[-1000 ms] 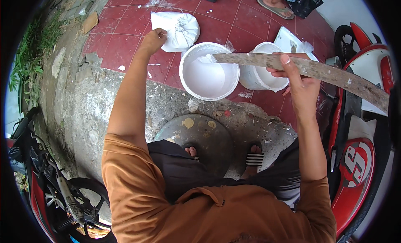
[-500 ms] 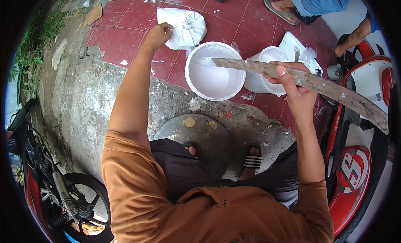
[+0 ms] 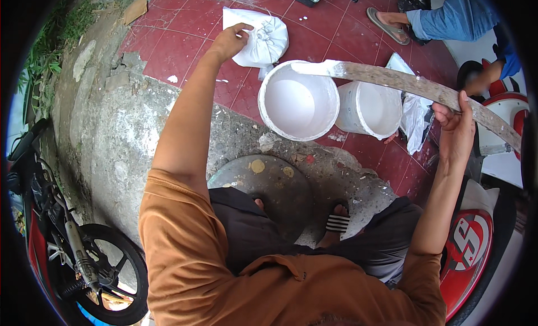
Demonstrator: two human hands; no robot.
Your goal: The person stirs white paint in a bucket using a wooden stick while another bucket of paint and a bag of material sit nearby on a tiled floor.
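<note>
My right hand (image 3: 455,130) grips a long, slightly curved wooden stick (image 3: 392,79). Its left end is coated in wet white and lies over the far rim of a white bucket (image 3: 270,121). Inside the bucket is a smooth white liquid (image 3: 288,102) like paint. My left hand (image 3: 228,44) is over the left side of a tied white plastic bag (image 3: 263,48), its fingers loosely curled and apart with nothing seen between them. Just right of the first bucket, a second white bucket (image 3: 348,107) stands under the stick.
A crumpled white plastic sheet (image 3: 414,121) lies right of the buckets on red tiles (image 3: 358,40). Another person's sandalled foot (image 3: 392,20) is at the upper right. Parked motorcycles flank me, one red and white (image 3: 468,242), one dark (image 3: 106,264). A round slab (image 3: 269,180) lies near my feet.
The stick's coated end has come up out of the white liquid to the bucket's far rim. My right hand has moved right with it. My left hand stays by the bag.
</note>
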